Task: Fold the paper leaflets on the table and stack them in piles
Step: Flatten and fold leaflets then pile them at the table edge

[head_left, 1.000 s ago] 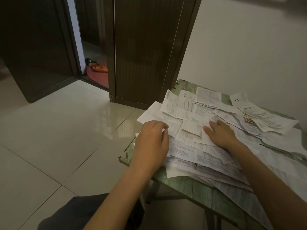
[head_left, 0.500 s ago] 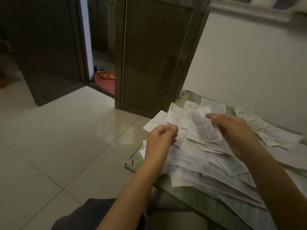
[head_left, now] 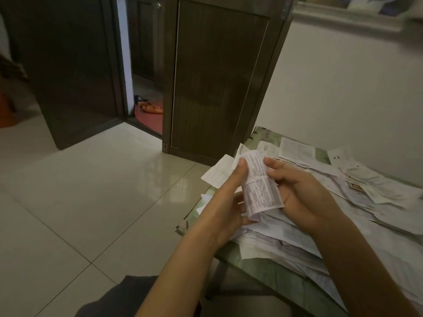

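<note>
A narrow printed paper leaflet is held up above the table between both hands. My left hand holds its left edge, with one finger stretched up along the paper. My right hand pinches its right side near the top, thumb on the front. Under the hands, a loose heap of unfolded leaflets covers most of the green-patterned table; some sheets hang over its left edge.
A dark wooden door panel stands just behind the table's far corner, beside an open doorway with an orange mat. A pale wall runs behind the table. Glossy floor tiles lie to the left. A dark-clothed knee shows at the bottom.
My right hand lifted one leaflet off the heap. My left hand rose from the pile and took the leaflet's left edge, so both hands now hold it upright.
</note>
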